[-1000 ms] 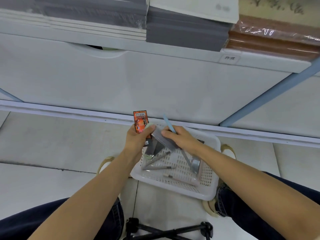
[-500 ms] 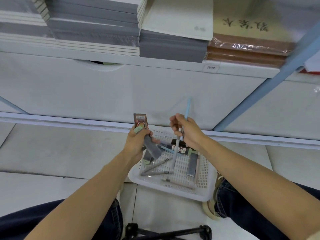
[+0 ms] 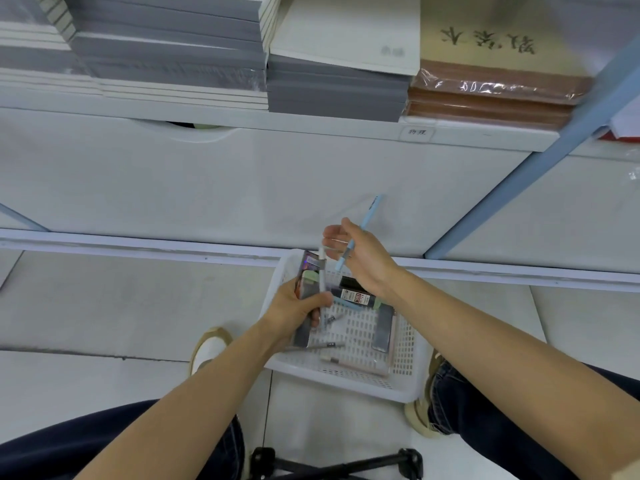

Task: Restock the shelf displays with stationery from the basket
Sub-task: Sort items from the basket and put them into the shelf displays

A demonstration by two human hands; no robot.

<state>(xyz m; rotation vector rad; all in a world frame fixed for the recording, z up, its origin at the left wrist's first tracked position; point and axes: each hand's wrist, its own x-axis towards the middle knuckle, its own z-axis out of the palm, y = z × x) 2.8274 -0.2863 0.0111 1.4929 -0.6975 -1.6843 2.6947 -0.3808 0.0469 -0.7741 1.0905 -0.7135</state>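
A white perforated basket (image 3: 343,384) sits on the floor between my feet, holding several pens and packets. My left hand (image 3: 296,311) grips a bundle of packets (image 3: 308,289) and a white pen (image 3: 322,268) above the basket's left side. My right hand (image 3: 356,254) is raised over the basket's far edge and holds a light blue pen (image 3: 367,220) that points up and right, its other fingers spread loosely. The shelf (image 3: 311,126) above carries stacked notebooks.
Grey notebook stacks (image 3: 166,53) and brown wrapped books (image 3: 491,95) fill the shelf. A blue diagonal post (image 3: 519,174) runs at the right. A black tripod (image 3: 332,462) stands at the bottom. My shoes (image 3: 207,348) flank the basket.
My right hand has lifted the blue pen out of the basket and away from the left hand. The left hand kept its bundle and now also holds a white pen. The view tilted up.
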